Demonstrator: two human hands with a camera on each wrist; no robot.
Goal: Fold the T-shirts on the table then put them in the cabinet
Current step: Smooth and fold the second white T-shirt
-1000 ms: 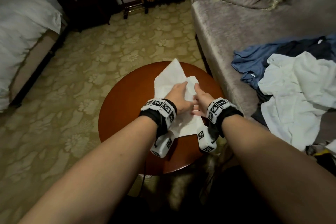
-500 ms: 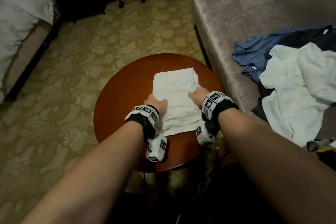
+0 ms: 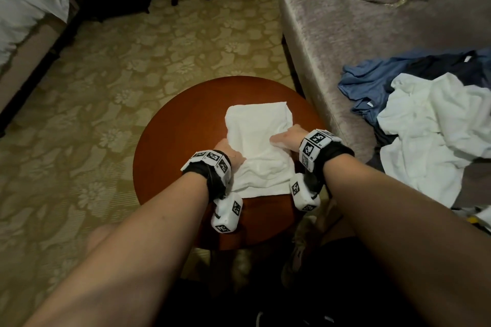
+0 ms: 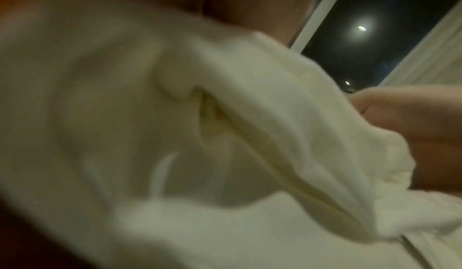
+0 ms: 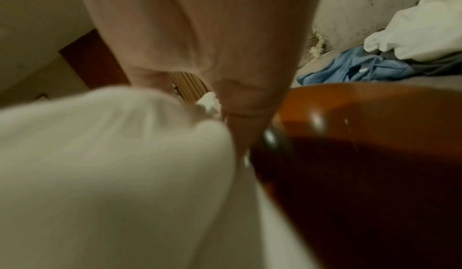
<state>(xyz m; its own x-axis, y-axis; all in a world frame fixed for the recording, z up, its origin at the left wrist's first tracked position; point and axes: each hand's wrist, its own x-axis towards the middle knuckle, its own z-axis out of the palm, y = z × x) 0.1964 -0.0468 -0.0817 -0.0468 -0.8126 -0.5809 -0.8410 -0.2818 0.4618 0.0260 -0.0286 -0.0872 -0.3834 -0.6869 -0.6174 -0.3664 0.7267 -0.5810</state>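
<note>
Round table [image 3: 170, 156]: both hands pinch folded white T-shirt [image 3: 259, 127].

We wear black wrist straps [image 3: 204, 171] | white cube-shaped camera housings [image 3: 227, 212] | black-and-white square fiducial markers [image 3: 317, 138] | forearms unsleeved.

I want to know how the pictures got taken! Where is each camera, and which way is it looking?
Head: worn on the head, looking forward and down at the round wooden table; both forearms, left hand and right hand show, at the sides of the folded white T-shirt.
Left wrist: low, looking along the hand at blurred white cloth; fingers show.
Right wrist: low, looking along the fingers toward the sofa and blue garment.
Shared: all three show the T-shirt; head and right wrist share table and sofa clothes.
</note>
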